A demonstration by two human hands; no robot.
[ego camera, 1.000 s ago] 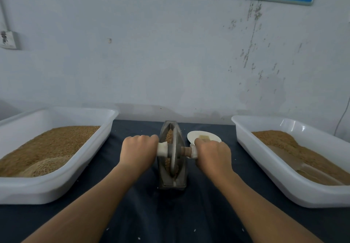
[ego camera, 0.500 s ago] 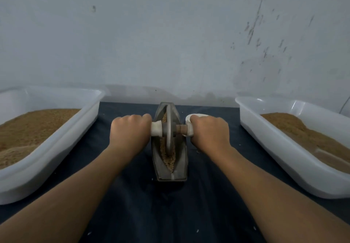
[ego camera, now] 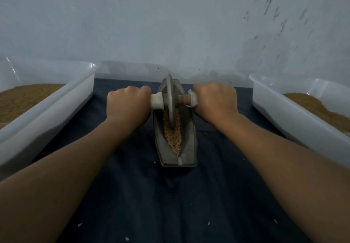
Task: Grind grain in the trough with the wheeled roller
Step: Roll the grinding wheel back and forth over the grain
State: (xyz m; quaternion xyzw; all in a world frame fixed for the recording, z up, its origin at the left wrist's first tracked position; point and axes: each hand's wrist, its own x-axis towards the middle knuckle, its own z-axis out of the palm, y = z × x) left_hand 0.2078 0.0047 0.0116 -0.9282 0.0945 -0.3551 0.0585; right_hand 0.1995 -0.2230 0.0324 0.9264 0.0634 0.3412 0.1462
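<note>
Now the roller (ego camera: pixel 171 98) stands upright at the far end of the trough (ego camera: pixel 161 148), axle across it, left hand (ego camera: pixel 126 106) and right hand (ego camera: pixel 216 101) curling fingers round its handles either side, with grain (ego camera: pixel 173 137) lying lengthwise toward the trough's near end.

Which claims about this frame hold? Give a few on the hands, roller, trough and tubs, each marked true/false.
1. The left hand and right hand each hold one end of the roller. True.
2. The roller sits at the near end of the trough. False: it is toward the far end, and the near end shows bare grain.
3. Grain lies in the trough. True.
4. The left tub and right tub are empty. False: both are partly full.
</note>
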